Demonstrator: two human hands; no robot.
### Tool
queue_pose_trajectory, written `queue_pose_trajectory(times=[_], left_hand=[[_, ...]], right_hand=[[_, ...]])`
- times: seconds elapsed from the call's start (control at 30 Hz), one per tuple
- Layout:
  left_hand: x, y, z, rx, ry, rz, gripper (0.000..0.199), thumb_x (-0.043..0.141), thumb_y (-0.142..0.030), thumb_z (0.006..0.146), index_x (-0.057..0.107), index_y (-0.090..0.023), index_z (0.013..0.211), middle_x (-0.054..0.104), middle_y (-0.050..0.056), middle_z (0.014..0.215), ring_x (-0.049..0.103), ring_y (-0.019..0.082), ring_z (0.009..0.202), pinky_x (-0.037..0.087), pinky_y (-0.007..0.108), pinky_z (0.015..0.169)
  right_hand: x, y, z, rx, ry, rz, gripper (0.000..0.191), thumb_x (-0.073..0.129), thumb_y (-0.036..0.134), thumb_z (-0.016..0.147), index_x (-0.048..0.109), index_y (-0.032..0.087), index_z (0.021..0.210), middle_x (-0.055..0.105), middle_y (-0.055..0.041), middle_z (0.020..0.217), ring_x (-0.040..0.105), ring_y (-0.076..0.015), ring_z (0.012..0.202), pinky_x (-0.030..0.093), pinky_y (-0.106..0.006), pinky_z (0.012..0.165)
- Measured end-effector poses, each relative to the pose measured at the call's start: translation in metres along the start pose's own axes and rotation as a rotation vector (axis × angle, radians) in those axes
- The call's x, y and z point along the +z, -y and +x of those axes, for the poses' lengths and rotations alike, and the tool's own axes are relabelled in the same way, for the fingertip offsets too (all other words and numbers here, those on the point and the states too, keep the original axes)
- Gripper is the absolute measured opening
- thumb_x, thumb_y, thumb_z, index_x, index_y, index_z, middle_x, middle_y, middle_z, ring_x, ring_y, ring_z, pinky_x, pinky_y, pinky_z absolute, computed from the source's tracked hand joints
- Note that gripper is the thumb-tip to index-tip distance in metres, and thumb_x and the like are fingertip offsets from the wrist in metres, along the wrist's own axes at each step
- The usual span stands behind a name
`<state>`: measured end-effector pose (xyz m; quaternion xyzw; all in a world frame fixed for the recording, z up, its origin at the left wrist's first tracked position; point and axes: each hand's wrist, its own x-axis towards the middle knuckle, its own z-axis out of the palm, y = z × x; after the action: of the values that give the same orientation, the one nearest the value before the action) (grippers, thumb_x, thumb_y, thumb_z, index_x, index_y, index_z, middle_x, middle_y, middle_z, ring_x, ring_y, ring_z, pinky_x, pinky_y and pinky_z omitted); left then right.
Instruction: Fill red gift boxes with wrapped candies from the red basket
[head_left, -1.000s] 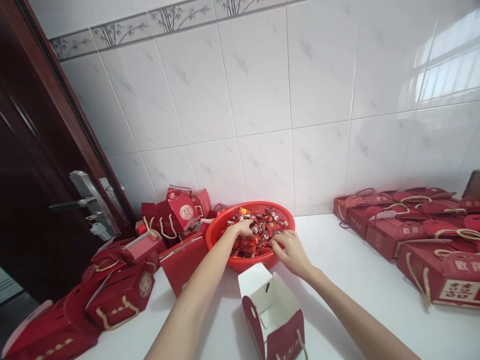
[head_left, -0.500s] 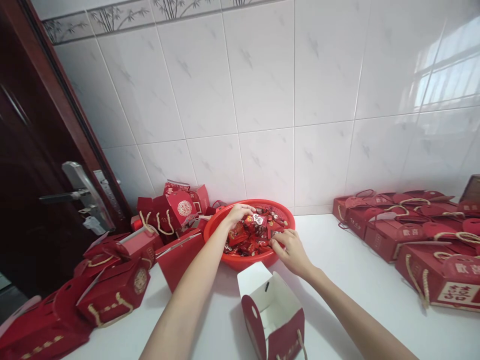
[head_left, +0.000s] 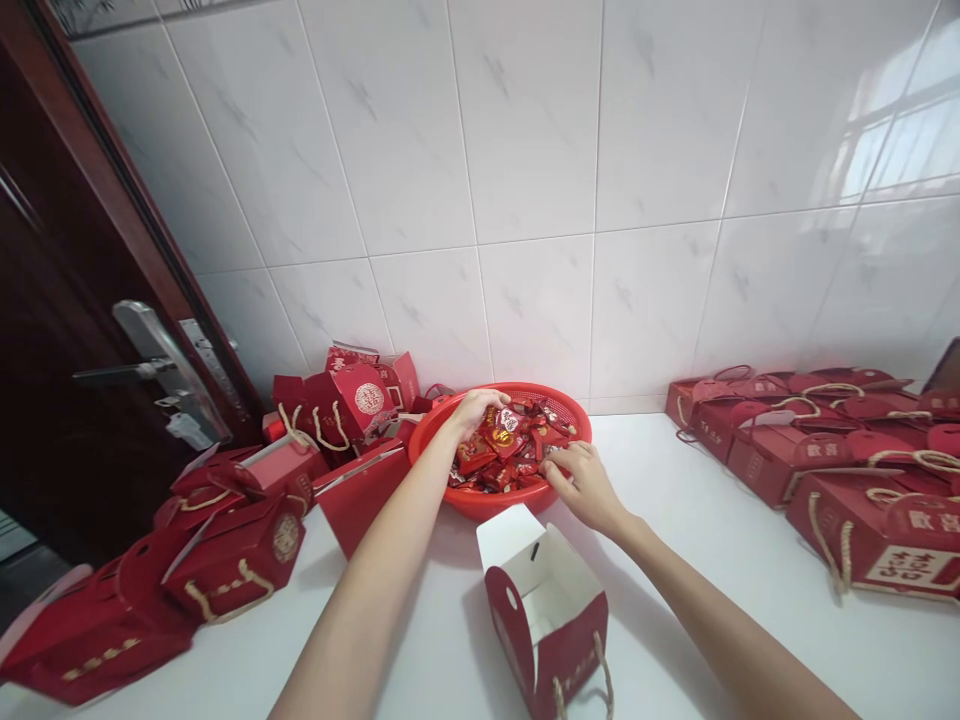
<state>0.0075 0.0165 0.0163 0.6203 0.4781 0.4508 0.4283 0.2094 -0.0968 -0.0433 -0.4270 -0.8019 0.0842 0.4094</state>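
A round red plastic basket [head_left: 480, 508] holds many red wrapped packets. At its left inner side, my left hand [head_left: 480, 407] has its fingers closed on a red packet [head_left: 505, 430] with a white and gold print. My right hand [head_left: 583, 483] is over the basket's right rim, fingertips bent together among the wrapped pieces; what they hold, if anything, is hidden. In front of the basket, between my forearms, stands an open red box [head_left: 551, 610] with a white inside, its flaps up and a rope handle at the front.
Red gift boxes [head_left: 240, 560] with rope handles crowd the left side, one red panel [head_left: 360, 500] beside my left forearm. Rows of closed red boxes [head_left: 885, 530] stand at the right. Behind is a tiled wall [head_left: 532, 300]; a dark door [head_left: 67, 300] is at the left.
The view has tilted down slightly. The packet at my left hand has turned, showing more of its printed face. My right hand stays at the basket's right side.
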Motion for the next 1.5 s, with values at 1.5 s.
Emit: queue_pose_trajectory(times=[1.5], left_hand=[[0.028, -0.004, -0.039, 0.044, 0.54, 0.625, 0.025, 0.078, -0.025, 0.058, 0.074, -0.021, 0.082, 0.072, 0.001, 0.079, 0.066, 0.022, 0.073, 0.047, 0.028, 0.069]], right_hand=[[-0.028, 0.003, 0.039, 0.569, -0.269, 1.214, 0.013, 0.069, 0.018, 0.071, 0.058, 0.02, 0.078, 0.076, -0.0075, 0.087, 0.074, -0.0209, 0.079, 0.06, -0.034, 0.077]])
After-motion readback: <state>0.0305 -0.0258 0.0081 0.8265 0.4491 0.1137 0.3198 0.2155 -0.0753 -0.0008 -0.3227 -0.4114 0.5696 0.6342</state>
